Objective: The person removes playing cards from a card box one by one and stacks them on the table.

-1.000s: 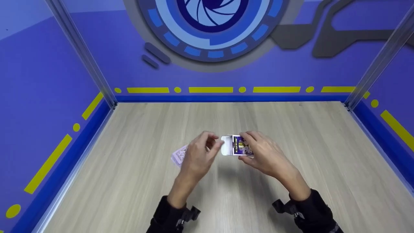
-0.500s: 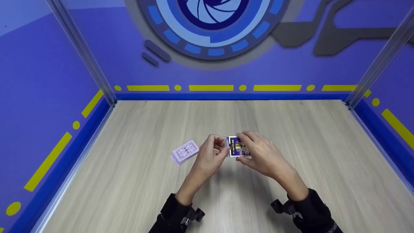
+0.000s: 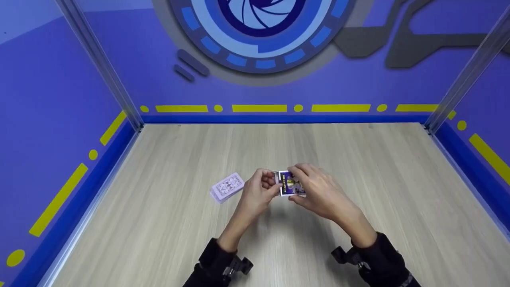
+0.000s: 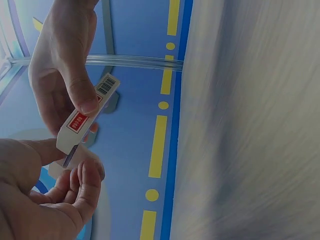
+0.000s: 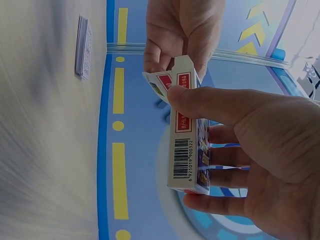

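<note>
Right grip (image 3: 320,193) holds the box (image 5: 183,135) while the left grip (image 3: 257,193), advanced and curled round the flap end (image 5: 184,65), now exposes the cards (image 3: 228,186) beside it, both controlling the box

The cards (image 3: 228,185) are sitting in a stack on the table (image 3: 139,207), just off to the left of the left hand (image 3: 257,193). Box (image 3: 291,185) is up above the table, right of the cards, between both hands: left hand at its left end, right hand (image 3: 323,189) around its right part. Back wall (image 3: 259,95) runs along the far edge, left wall (image 3: 51,119) and right wall (image 3: 484,103) down the sides, with a post (image 3: 99,59) in each far corner.
</note>
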